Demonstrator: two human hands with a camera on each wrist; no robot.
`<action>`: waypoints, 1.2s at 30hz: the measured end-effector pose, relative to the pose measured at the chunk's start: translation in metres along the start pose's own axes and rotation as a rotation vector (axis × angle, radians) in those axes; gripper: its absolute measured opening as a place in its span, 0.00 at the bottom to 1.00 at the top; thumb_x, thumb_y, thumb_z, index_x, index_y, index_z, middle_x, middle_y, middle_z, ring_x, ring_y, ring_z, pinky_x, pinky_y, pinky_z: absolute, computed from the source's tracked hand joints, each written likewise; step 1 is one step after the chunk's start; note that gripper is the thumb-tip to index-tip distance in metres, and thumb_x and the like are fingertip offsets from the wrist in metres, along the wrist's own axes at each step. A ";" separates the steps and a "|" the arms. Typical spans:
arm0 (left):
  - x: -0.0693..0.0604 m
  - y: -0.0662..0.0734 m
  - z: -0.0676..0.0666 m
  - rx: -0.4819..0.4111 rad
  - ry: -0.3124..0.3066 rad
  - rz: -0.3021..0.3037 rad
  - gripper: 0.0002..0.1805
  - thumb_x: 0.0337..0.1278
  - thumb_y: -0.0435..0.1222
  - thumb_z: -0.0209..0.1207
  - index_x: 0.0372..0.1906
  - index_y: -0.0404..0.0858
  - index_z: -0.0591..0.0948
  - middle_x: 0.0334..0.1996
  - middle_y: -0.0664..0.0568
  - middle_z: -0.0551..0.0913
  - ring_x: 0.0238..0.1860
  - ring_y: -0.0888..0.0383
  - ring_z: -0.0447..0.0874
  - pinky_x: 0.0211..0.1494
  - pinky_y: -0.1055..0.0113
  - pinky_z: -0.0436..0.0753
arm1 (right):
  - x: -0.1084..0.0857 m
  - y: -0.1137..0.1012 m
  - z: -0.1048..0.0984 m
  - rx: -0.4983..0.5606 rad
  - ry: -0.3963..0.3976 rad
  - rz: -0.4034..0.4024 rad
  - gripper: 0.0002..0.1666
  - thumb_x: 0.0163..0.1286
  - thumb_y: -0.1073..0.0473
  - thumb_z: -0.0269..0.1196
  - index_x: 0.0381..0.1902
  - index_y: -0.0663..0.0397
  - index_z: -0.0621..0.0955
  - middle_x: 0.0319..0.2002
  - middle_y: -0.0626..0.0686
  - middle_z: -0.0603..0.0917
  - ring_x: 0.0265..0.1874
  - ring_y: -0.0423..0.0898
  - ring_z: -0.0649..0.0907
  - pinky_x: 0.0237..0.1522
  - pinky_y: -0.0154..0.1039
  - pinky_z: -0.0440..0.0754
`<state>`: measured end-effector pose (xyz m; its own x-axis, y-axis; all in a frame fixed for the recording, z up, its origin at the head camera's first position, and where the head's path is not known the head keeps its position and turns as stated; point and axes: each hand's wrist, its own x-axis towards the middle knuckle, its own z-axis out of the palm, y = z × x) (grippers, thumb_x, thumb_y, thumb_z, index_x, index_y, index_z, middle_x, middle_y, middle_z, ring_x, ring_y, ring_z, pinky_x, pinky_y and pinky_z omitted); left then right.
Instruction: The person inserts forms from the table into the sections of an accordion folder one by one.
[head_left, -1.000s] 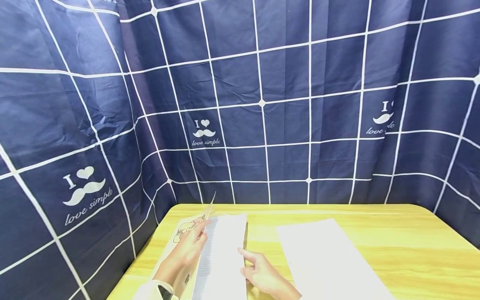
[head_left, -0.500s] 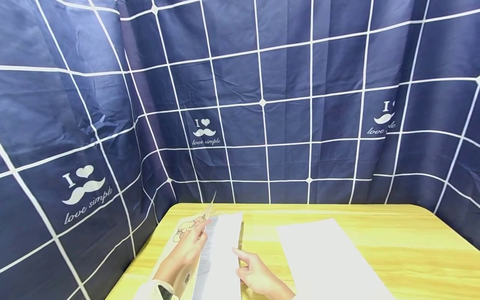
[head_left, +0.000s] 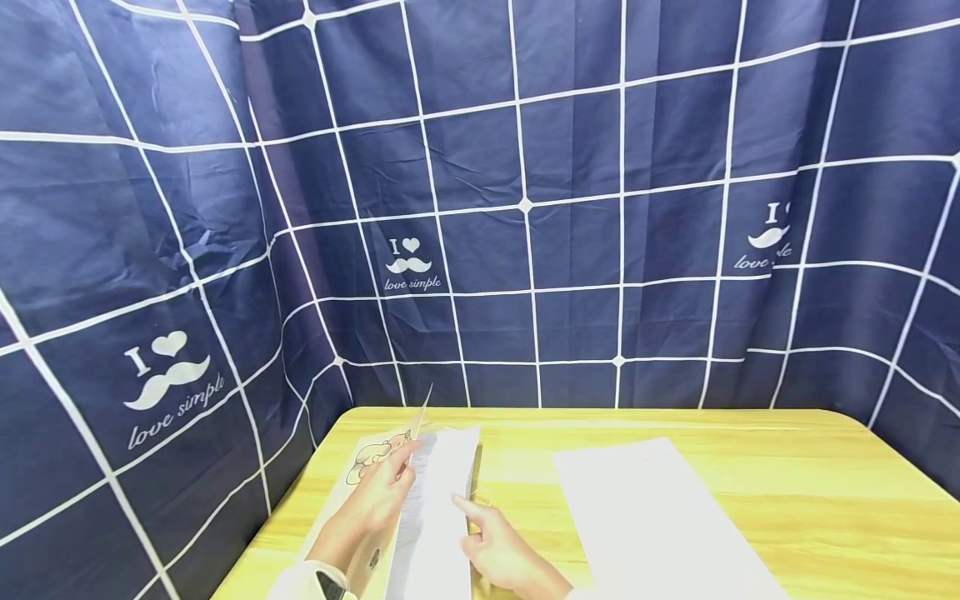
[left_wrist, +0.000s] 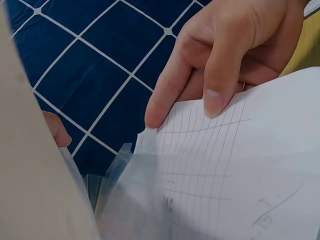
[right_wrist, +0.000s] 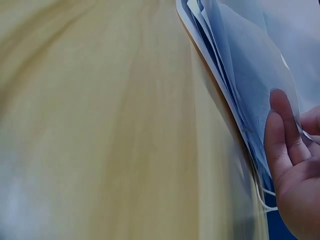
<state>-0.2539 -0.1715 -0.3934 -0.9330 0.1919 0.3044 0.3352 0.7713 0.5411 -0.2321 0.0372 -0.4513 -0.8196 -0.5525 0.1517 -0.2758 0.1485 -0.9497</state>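
A cream folder (head_left: pixel 337 508) with cartoon drawings lies at the table's left, its cover raised. My left hand (head_left: pixel 378 492) holds the cover near its edge; in the left wrist view only a fingertip (left_wrist: pixel 57 131) shows past the cover (left_wrist: pixel 35 165). My right hand (head_left: pixel 504 546) pinches a white paper sheet (head_left: pixel 442 533) by its right edge, thumb on top and fingers beneath. Ruled lines and handwriting show on that sheet in the left wrist view, partly overlapped by a clear plastic sleeve (left_wrist: pixel 142 170). Several stacked pages (right_wrist: pixel 220 65) stand in the right wrist view.
Another white sheet (head_left: pixel 660 517) lies flat on the wooden table (head_left: pixel 810 483), right of the folder. A thin white cord loop (right_wrist: pixel 267 202) hangs by the folder's edge in the right wrist view. A blue grid-patterned curtain (head_left: pixel 570 250) encloses the table's back and sides.
My right hand has moved left, carrying the sheet's right edge toward the raised cover. The left hand and the cover stay in place.
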 end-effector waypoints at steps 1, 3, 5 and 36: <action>0.000 0.000 0.000 0.002 0.000 0.000 0.21 0.67 0.35 0.44 0.63 0.40 0.71 0.59 0.42 0.75 0.55 0.44 0.77 0.59 0.47 0.72 | 0.001 0.000 0.001 -0.001 0.000 -0.003 0.36 0.63 0.70 0.50 0.70 0.65 0.58 0.65 0.77 0.59 0.07 0.29 0.60 0.09 0.22 0.64; 0.000 0.000 0.000 0.004 0.003 -0.003 0.21 0.66 0.35 0.44 0.63 0.40 0.71 0.58 0.42 0.76 0.54 0.45 0.78 0.58 0.47 0.73 | 0.002 0.000 0.004 0.009 -0.003 0.003 0.36 0.64 0.70 0.50 0.70 0.65 0.57 0.65 0.78 0.58 0.08 0.29 0.60 0.10 0.22 0.66; 0.000 0.000 0.000 0.007 0.006 -0.003 0.21 0.66 0.35 0.44 0.62 0.41 0.72 0.57 0.42 0.76 0.53 0.46 0.78 0.57 0.47 0.73 | 0.003 0.001 0.005 0.024 -0.003 0.019 0.36 0.65 0.69 0.51 0.71 0.64 0.56 0.66 0.77 0.57 0.08 0.30 0.61 0.11 0.22 0.67; -0.001 0.003 -0.006 -0.013 -0.010 -0.028 0.22 0.67 0.37 0.44 0.64 0.44 0.70 0.66 0.43 0.68 0.59 0.42 0.73 0.62 0.45 0.69 | 0.005 0.003 0.023 -0.122 0.215 0.047 0.27 0.60 0.66 0.61 0.56 0.76 0.73 0.56 0.73 0.74 0.38 0.61 0.84 0.42 0.51 0.82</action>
<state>-0.2515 -0.1733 -0.3875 -0.9433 0.1762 0.2812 0.3104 0.7684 0.5597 -0.2254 0.0166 -0.4595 -0.9172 -0.3577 0.1755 -0.2830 0.2750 -0.9189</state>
